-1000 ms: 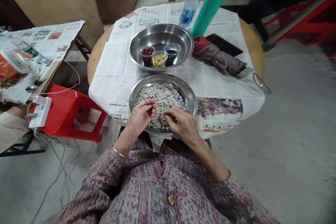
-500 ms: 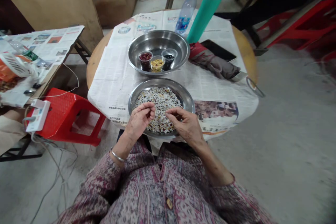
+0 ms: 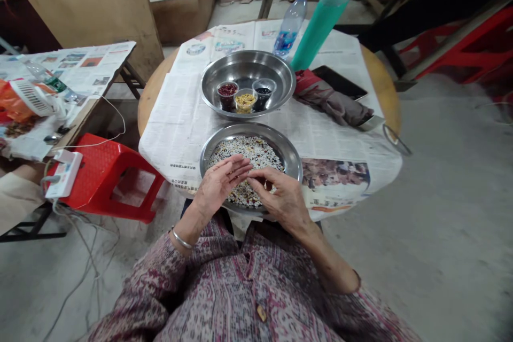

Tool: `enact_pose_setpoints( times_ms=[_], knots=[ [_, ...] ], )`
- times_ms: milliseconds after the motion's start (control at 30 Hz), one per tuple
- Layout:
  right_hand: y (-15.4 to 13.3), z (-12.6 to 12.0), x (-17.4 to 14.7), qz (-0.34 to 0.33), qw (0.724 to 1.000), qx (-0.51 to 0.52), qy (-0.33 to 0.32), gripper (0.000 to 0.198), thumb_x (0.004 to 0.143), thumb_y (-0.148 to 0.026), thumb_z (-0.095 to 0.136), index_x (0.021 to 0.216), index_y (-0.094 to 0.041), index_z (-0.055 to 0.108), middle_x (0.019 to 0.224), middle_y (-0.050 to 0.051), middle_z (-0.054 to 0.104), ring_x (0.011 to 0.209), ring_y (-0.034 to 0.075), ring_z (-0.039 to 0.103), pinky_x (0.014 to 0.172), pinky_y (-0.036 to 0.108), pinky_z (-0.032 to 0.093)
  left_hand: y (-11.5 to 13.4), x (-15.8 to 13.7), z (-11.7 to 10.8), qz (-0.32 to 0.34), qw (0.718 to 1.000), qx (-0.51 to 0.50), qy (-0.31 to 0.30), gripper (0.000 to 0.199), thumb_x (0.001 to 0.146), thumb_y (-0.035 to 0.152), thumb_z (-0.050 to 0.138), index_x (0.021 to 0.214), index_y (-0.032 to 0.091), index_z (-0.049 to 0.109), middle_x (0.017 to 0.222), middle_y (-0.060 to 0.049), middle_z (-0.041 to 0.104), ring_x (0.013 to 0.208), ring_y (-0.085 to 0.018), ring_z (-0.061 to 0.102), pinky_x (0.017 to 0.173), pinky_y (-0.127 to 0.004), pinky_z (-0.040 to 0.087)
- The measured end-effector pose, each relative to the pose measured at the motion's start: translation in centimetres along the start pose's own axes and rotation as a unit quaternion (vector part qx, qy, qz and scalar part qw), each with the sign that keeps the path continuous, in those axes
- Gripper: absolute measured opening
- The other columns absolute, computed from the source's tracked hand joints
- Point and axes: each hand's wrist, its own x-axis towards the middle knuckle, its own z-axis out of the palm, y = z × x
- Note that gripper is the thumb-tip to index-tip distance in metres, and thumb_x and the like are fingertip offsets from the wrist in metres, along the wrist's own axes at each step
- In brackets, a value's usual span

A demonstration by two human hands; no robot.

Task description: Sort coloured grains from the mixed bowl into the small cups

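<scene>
A steel bowl [image 3: 294,163] near the table's front edge holds mixed grains and beans [image 3: 250,150], white with black, red and yellow ones among them. Over it, my left hand [image 3: 220,180] is held palm up with its fingers stretched out. My right hand [image 3: 282,192] has thumb and forefinger pinched together at the left fingers; whatever is between them is too small to make out. Behind stands a larger steel basin [image 3: 248,57] with three clear cups inside: red beans [image 3: 227,91], yellow beans [image 3: 245,100] and black beans [image 3: 263,91].
On the newspaper-covered round table [image 3: 168,133] are a water bottle [image 3: 290,26], a tall green bottle [image 3: 326,16], a folded umbrella [image 3: 332,101] and a dark phone [image 3: 340,81]. A red stool [image 3: 108,171] with a power strip [image 3: 64,175] stands at the left.
My left hand has opened from curled fingers to a stretched palm. My right hand has moved left to meet its fingers, still pinched. The view has shifted slightly.
</scene>
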Motion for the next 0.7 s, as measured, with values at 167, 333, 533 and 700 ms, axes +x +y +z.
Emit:
enact_pose_setpoints(
  times_ms=[167, 333, 533, 700],
  knots=[
    [-0.2, 0.6, 0.5, -0.029, 0.999, -0.014, -0.012, 0.011, 0.089, -0.02, 0.057, 0.088, -0.024, 0.068, 0.087, 0.003, 0.074, 0.078, 0.018, 0.068, 0.074, 0.034, 0.055, 0.3, -0.1, 0.2, 0.001, 1.0, 0.003, 0.0, 0.018, 0.091, 0.017, 0.062, 0.104, 0.012, 0.072, 0.112, -0.014, 0.072, 0.103, -0.019, 0.07, 0.098, -0.031, 0.05],
    [0.4, 1.1, 0.5, -0.05, 0.998, -0.022, -0.014, 0.011, 0.089, -0.018, 0.057, 0.09, -0.023, 0.067, 0.09, 0.004, 0.074, 0.084, 0.019, 0.069, 0.08, 0.035, 0.055, 0.4, -0.2, 0.1, -0.004, 1.0, 0.013, 0.003, 0.027, 0.086, 0.006, 0.059, 0.109, 0.013, 0.072, 0.112, -0.012, 0.073, 0.104, -0.017, 0.069, 0.098, -0.028, 0.05],
    [0.7, 1.3, 0.4, -0.032, 0.999, -0.022, -0.007, 0.012, 0.091, -0.021, 0.057, 0.089, -0.024, 0.068, 0.089, 0.003, 0.074, 0.082, 0.019, 0.068, 0.079, 0.035, 0.055, 0.3, -0.1, 0.0, 0.007, 0.999, 0.046, 0.011, 0.034, 0.078, -0.003, 0.059, 0.103, 0.014, 0.075, 0.109, -0.009, 0.074, 0.102, -0.016, 0.069, 0.098, -0.027, 0.05],
    [0.6, 1.1, 0.3, -0.023, 1.0, -0.019, 0.003, 0.012, 0.089, -0.022, 0.057, 0.087, -0.023, 0.069, 0.083, 0.002, 0.073, 0.072, 0.016, 0.065, 0.071, 0.032, 0.054, 0.2, 0.2, -0.2, 0.015, 0.996, 0.085, 0.018, 0.031, 0.077, 0.0, 0.062, 0.1, 0.014, 0.077, 0.11, -0.01, 0.074, 0.099, -0.017, 0.07, 0.096, -0.028, 0.052]
  ],
)
